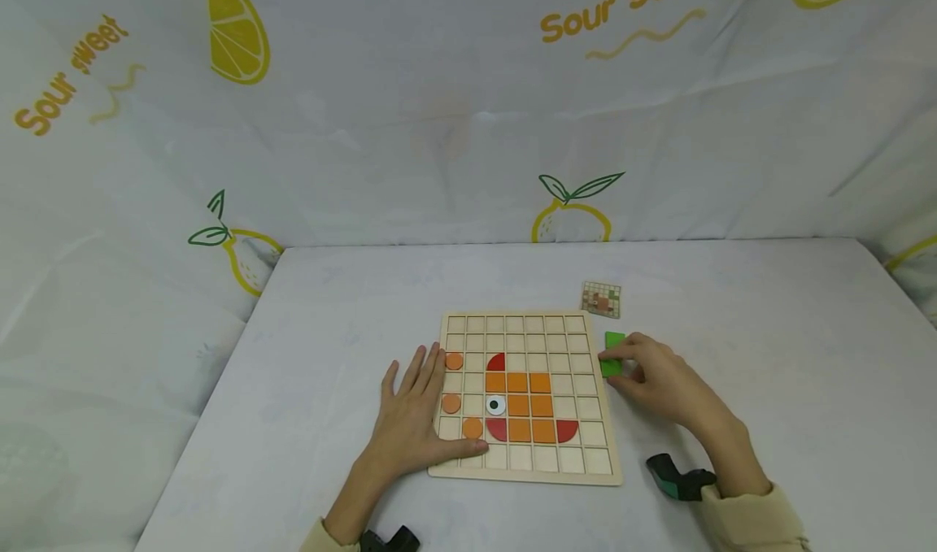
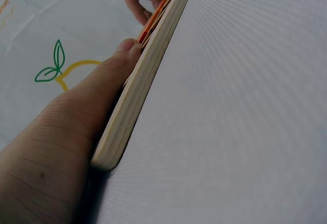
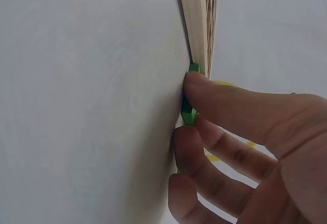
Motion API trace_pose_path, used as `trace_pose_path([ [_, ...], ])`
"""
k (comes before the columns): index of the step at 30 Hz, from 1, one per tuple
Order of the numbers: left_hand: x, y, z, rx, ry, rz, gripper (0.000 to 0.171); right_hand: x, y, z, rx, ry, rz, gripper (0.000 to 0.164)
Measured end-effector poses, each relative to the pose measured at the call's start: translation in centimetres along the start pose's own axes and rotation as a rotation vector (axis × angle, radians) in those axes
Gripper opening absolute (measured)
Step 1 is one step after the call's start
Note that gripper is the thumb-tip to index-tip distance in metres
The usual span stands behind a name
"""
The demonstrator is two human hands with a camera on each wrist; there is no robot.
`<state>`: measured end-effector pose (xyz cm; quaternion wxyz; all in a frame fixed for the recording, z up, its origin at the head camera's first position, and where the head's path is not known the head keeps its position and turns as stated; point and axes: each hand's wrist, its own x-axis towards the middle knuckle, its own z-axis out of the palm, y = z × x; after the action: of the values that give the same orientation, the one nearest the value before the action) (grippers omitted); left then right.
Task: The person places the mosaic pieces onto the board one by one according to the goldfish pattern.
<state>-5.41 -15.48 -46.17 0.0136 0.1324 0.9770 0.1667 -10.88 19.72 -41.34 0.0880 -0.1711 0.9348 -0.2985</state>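
A wooden grid board lies on the table. Its cells hold orange square tiles, red rounded tiles, a white eye tile and, at the left, a few orange round tiles. My left hand rests spread along the board's left side, its thumb reaching over the lower-left corner. Beside the board's right edge, my right hand pinches a green tile between thumb and fingers, close to the tabletop. More green shows just beyond the fingertips.
A small pattern card with a printed grid lies past the board's upper-right corner. The white table meets a hanging lemon-print cloth at the back. Black wrist straps sit by both wrists.
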Motion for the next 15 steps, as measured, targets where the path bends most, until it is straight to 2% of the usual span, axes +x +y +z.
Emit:
trace_pose_path([
  [10,-0.08,0.04,-0.12,-0.005,0.007,0.007,0.137,-0.16,0.15,0.12,0.007,-0.004,0.027,0.034],
  [15,-0.10,0.05,-0.15,-0.003,0.012,0.012,0.136,-0.08,0.11,0.11,-0.024,0.001,0.023,0.031],
])
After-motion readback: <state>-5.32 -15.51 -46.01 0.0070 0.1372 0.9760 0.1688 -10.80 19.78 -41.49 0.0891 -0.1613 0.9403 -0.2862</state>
